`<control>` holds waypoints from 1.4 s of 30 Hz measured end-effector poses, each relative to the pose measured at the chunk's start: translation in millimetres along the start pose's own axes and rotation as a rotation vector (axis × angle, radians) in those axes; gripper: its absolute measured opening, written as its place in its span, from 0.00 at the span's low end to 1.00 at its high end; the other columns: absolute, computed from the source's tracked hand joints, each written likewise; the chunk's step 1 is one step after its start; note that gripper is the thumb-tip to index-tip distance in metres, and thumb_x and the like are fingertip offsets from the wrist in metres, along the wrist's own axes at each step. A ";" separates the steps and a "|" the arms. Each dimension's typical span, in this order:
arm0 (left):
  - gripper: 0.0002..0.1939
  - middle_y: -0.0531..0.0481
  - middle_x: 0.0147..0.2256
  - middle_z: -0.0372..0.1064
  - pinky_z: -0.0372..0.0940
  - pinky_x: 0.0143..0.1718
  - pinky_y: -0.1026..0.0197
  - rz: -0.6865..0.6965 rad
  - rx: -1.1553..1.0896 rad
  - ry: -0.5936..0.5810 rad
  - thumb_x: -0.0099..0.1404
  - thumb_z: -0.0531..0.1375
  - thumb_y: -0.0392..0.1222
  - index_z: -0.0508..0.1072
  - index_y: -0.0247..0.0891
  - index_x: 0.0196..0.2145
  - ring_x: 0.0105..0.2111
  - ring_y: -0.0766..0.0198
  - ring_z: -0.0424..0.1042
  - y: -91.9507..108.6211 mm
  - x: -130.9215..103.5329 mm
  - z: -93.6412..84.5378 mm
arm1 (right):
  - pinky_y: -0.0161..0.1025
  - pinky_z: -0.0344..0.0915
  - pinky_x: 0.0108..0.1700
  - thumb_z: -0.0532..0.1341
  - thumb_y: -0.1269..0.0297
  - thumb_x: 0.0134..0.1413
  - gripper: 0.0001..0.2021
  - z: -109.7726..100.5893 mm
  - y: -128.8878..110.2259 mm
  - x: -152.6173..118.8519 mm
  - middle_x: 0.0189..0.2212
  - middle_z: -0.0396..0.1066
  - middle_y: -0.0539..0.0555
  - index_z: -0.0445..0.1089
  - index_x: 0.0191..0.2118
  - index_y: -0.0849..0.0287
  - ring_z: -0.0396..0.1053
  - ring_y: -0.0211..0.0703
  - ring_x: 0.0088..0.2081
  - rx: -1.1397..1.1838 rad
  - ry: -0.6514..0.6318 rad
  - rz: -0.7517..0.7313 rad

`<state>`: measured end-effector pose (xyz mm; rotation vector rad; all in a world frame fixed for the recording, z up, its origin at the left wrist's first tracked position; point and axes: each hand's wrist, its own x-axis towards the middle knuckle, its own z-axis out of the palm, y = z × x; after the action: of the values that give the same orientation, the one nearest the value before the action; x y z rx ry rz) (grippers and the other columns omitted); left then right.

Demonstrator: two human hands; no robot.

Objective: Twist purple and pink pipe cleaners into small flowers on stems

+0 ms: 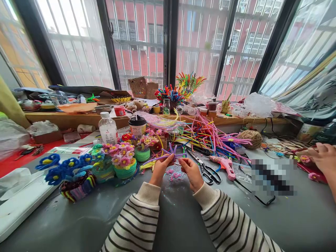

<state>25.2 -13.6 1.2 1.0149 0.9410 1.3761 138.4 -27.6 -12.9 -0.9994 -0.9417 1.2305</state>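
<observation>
Gripping the purple stems (173,149), the left hand (160,170) has its thumb and fingers closed round their lower part, so that the tips fan out above and beyond the knuckles. The right hand (193,174) is just beside it, fingertips drawn together near the lower side of the stems; whether something thin is pinched there I cannot tell, as the gap is small and the tips are partly turned away. Both hands are over the grey table (178,224), with pink bits (173,175) and glitter between them.

Just beyond the right hand, on its outer side, lie the open-handled scissors (208,171), then the pink glue gun (228,168), its dark cord running back toward the sleeve's side. Past both hands spreads a heap of coloured stems (207,129), with a ball of twine (251,139) at its right end.

To the left of the left hand are a pot of pink flowers (124,157) and, farther out, a pot of blue flowers (68,169). Behind the pink flowers are a bottle (108,128) and a lidded cup (138,127). Well apart, beyond the right hand's side, another person's hand (324,159) reaches in at the edge
</observation>
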 end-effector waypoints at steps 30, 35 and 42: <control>0.15 0.50 0.20 0.68 0.62 0.26 0.65 -0.210 0.266 -0.234 0.38 0.64 0.44 0.69 0.31 0.23 0.23 0.66 0.68 9.2 -1.2 -4.6 | 0.30 0.49 0.18 0.63 0.59 0.31 0.12 -18.1 -15.2 15.5 0.13 0.61 0.45 0.66 0.20 0.63 0.54 0.28 0.15 -0.058 -0.132 -0.048; 0.14 0.49 0.22 0.69 0.63 0.30 0.64 -0.242 0.151 -0.188 0.40 0.63 0.44 0.70 0.31 0.24 0.25 0.65 0.68 7.8 -2.7 -2.2 | 0.29 0.52 0.20 0.64 0.60 0.29 0.12 -14.9 -15.0 17.1 0.15 0.62 0.45 0.67 0.22 0.63 0.56 0.27 0.17 0.030 -0.069 -0.029; 0.11 0.52 0.23 0.67 0.61 0.32 0.67 -0.198 -0.003 -0.103 0.39 0.64 0.40 0.71 0.32 0.23 0.26 0.70 0.66 1.8 1.8 -3.5 | 0.26 0.57 0.21 0.66 0.63 0.28 0.12 -11.6 -11.2 17.4 0.17 0.64 0.45 0.66 0.24 0.62 0.61 0.27 0.19 0.206 -0.036 0.117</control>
<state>21.3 -11.8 2.0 0.9540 0.9360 1.1507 154.5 -12.0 -5.1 -0.8805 -0.7743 1.4177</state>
